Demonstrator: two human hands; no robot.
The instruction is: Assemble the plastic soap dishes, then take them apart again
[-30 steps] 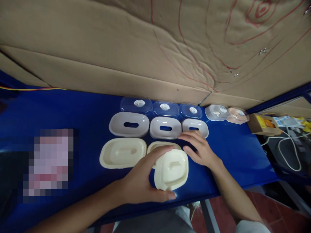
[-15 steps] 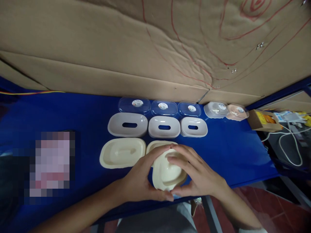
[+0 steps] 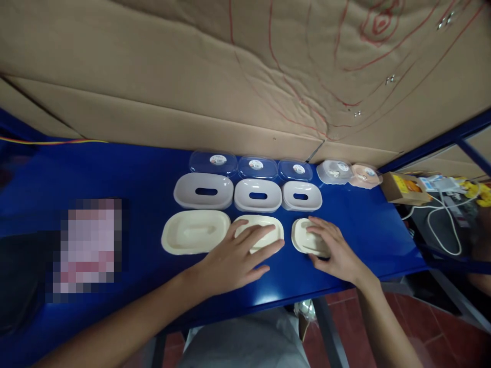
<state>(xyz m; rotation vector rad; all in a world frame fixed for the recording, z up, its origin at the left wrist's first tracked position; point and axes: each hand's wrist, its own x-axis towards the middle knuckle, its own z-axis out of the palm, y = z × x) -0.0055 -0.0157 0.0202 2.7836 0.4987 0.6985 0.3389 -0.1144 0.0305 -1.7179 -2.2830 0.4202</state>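
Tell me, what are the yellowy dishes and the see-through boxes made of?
The cream dishes under the left hand and right hand look like matte molded plastic: smooth, dull, with rounded rims. The clear boxes seem to be glossy transparent plastic, since the blue table shows through.

Three cream lids lie in the front row: a large one (image 3: 195, 238), a middle one (image 3: 264, 231) and a small one (image 3: 305, 240). Behind them stand three white trays with slots (image 3: 203, 190) (image 3: 258, 195) (image 3: 302, 196), then three clear lids with round stickers (image 3: 213, 162) (image 3: 257, 166) (image 3: 295, 169). Two more small containers, one whitish (image 3: 333, 171) and one pinkish (image 3: 364, 175), sit at the right, beside one cardboard box (image 3: 405, 187).
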